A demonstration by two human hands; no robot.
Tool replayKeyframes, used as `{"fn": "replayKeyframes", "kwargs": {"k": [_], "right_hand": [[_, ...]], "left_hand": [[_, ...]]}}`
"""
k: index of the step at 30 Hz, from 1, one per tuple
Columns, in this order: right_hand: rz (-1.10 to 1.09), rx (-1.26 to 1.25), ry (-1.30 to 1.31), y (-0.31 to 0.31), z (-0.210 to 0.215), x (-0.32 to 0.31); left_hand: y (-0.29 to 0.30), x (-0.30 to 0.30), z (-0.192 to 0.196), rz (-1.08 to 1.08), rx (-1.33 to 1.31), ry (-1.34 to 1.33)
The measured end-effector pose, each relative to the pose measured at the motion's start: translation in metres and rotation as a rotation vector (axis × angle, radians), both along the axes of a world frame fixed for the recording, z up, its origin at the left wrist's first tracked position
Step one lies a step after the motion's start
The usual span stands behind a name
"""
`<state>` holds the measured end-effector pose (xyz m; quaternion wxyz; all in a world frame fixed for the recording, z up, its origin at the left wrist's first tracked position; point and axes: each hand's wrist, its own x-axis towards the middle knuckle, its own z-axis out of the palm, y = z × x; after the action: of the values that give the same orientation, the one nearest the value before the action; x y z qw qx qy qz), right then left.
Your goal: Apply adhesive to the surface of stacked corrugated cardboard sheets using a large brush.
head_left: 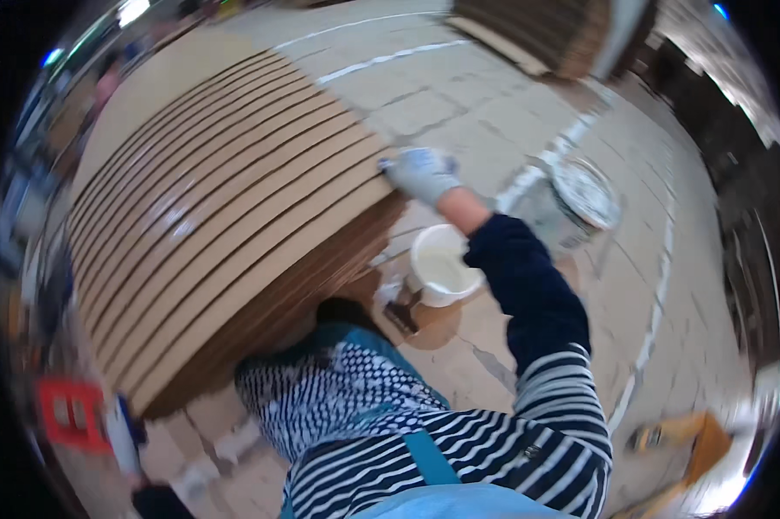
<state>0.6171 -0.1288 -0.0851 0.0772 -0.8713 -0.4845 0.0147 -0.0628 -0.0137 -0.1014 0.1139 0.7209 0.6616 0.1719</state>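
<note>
A tall stack of brown boards (234, 203) lies in front of me, its upper sheets staggered like shallow steps. My right hand (420, 173), in a white glove with bluish fingertips, is closed at the far right end of the nearest board's edge. My left hand (124, 437), also gloved, is at the near left corner of the stack. It is seen side-on and blurred, so its fingers do not show clearly. Below my right forearm stands a white bucket (442, 268) with pale contents.
A larger bucket (585, 199) smeared with white stands farther right. Beside my left hand is a red plastic crate (72, 415). Another board stack (528, 35) rises at the back. White lines (658, 311) mark the floor, and an orange-yellow metal piece (697, 441) lies lower right.
</note>
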Motion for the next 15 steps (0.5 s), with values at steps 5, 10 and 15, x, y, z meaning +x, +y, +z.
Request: {"fn": "replayKeyframes", "kwargs": {"k": [5,10,15], "right_hand": [[-0.003,-0.084,-0.204,0.013,-0.009,-0.002],[0.075,-0.021,-0.247,0.004,0.025,0.002],[-0.16,0.47,1.035,0.004,0.024,0.023]], "left_hand": [[-0.005,-0.021,-0.007,0.286,-0.073,-0.14],[-0.009,-0.007,0.046,0.203,-0.046,-0.147],[-0.014,-0.005,0.039,0.098,0.05,-0.995]]}}
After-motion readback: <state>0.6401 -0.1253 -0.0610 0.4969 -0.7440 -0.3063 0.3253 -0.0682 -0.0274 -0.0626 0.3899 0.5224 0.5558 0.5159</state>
